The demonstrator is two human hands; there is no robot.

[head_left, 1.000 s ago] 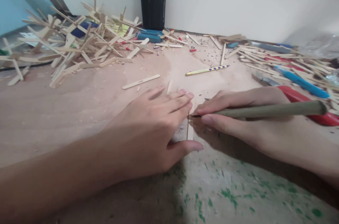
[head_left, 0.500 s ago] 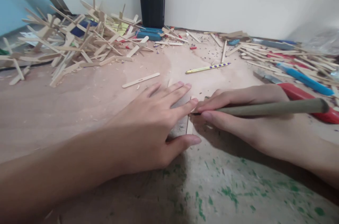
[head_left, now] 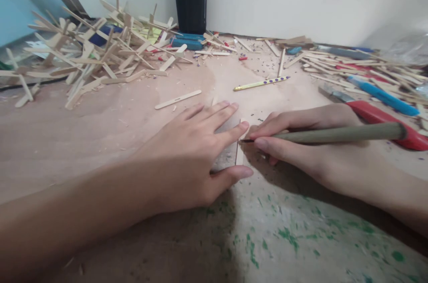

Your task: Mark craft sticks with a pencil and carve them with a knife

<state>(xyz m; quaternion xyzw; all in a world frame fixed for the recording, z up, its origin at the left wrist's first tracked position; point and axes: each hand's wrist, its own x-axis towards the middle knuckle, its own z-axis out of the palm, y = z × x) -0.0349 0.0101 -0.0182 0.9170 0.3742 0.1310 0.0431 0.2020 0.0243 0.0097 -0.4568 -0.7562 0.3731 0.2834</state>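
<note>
A popsicle stick point(head_left: 240, 154) lies on the table, pointing away from me. My left hand point(head_left: 200, 153) rests flat with its fingers spread, index fingertip and thumb pressing on the stick's two ends. In my right hand point(head_left: 301, 140), pinched like a pen, is a slim tool point(head_left: 347, 133) with a round grey-green handle. Its thin dark tip touches the stick's middle, between my left index finger and thumb; I cannot tell what kind of tip it is. Another popsicle stick point(head_left: 178, 99), with a slot in its middle, lies beyond my left hand.
A tangled pile of joined popsicle sticks point(head_left: 110, 47) stands at back left. Many loose sticks point(head_left: 377, 67) lie at back right, near a blue pen-like tool point(head_left: 384, 96) and a red-handled tool point(head_left: 413, 138). A yellow dotted pencil point(head_left: 261, 84) lies ahead. Green paint marks the table point(head_left: 294, 225).
The view has shifted slightly. My right hand's lower fingers show a little more under the tool; the tip stays at the popsicle stick. My left hand keeps its place on it.
</note>
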